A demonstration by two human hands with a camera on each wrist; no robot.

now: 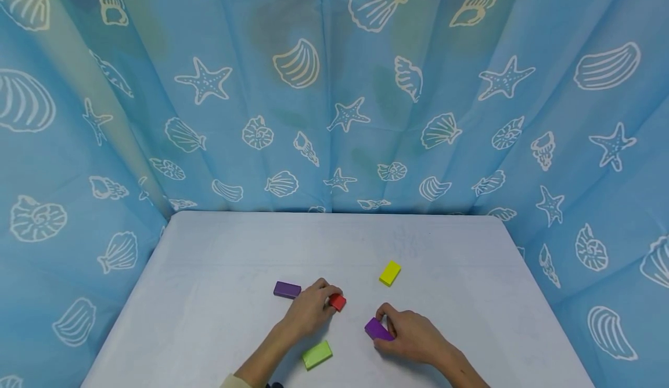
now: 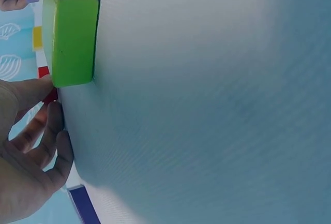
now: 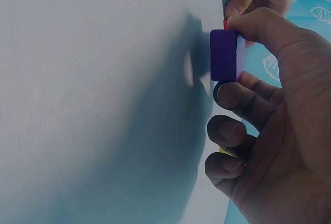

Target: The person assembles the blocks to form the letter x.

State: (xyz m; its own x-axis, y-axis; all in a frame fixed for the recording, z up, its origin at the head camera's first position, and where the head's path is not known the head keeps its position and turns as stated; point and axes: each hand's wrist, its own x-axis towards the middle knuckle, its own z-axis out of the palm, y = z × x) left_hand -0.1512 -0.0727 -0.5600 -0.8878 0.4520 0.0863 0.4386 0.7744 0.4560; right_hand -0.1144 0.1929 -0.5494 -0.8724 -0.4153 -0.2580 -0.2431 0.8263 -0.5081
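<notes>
My left hand pinches a red block between thumb and fingers, over the middle of the white table. In the left wrist view most of that red block is hidden behind the thumb and a green block. To the right, my right hand grips a purple block by its sides with thumb and index finger. The right wrist view shows the end of this purple block close over the tabletop, its shadow beside it. Just left of my left hand lies a second, darker purple block.
A light green block lies near the front, between the two forearms. Farther back, to the right, lies a yellow block. Blue curtains with white shell and starfish prints surround the white table at the back and sides.
</notes>
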